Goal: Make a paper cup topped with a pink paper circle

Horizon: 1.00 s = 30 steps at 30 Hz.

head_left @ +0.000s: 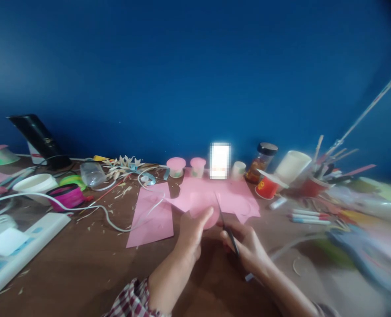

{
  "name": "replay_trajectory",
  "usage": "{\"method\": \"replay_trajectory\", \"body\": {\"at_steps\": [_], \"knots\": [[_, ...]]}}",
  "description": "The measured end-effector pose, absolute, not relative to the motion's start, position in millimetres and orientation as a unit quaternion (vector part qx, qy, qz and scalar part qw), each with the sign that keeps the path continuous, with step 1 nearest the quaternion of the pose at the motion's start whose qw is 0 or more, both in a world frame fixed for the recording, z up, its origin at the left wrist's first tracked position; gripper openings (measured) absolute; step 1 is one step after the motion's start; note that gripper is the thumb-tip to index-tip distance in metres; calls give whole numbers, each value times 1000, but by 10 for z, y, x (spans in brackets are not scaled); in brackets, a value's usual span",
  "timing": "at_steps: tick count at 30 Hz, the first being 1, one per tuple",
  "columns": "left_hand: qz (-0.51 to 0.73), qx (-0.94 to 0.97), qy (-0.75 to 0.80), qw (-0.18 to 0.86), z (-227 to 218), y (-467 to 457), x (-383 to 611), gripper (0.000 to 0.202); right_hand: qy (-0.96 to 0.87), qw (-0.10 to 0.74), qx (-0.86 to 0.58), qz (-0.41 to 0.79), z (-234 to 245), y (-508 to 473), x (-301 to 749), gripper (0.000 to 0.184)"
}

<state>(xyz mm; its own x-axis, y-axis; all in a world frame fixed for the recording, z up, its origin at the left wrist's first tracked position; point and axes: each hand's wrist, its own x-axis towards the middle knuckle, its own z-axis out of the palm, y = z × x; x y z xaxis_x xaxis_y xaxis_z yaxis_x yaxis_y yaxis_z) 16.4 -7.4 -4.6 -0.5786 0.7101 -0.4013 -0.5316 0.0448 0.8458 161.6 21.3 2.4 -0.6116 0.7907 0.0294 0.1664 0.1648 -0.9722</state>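
Dark scissors (231,237) are gripped by the right hand (250,246). By the left hand (190,233), a plain pink paper piece (200,203), rounded at its near end and pointed at left, is pinched mid-scene. Farther, two pink-topped cups (176,172) are seen.

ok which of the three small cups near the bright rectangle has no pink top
The rightmost small cup, between the bright rectangle and the dark-lidded jar. The leftmost cup and middle cup both wear pink tops.
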Motion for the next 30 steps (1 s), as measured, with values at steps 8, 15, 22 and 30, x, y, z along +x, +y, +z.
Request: {"method": "replay_trajectory", "body": {"at_steps": [8, 15, 22, 30], "knots": [[685, 90, 561, 456, -79, -70, 145, 51, -701, 275, -355, 554, 24, 210, 1622, 58], [676, 107, 577, 446, -65, -55, 138, 50, -698, 277, -350, 559, 27, 215, 1602, 58], [678, 107, 572, 449, -59, -62, 143, 51, -693, 275, -340, 574, -24, 237, 1629, 58], [673, 130, 557, 469, -67, -75, 143, 50, -695, 279, -330, 574, -55, 254, 1657, 55]]}}
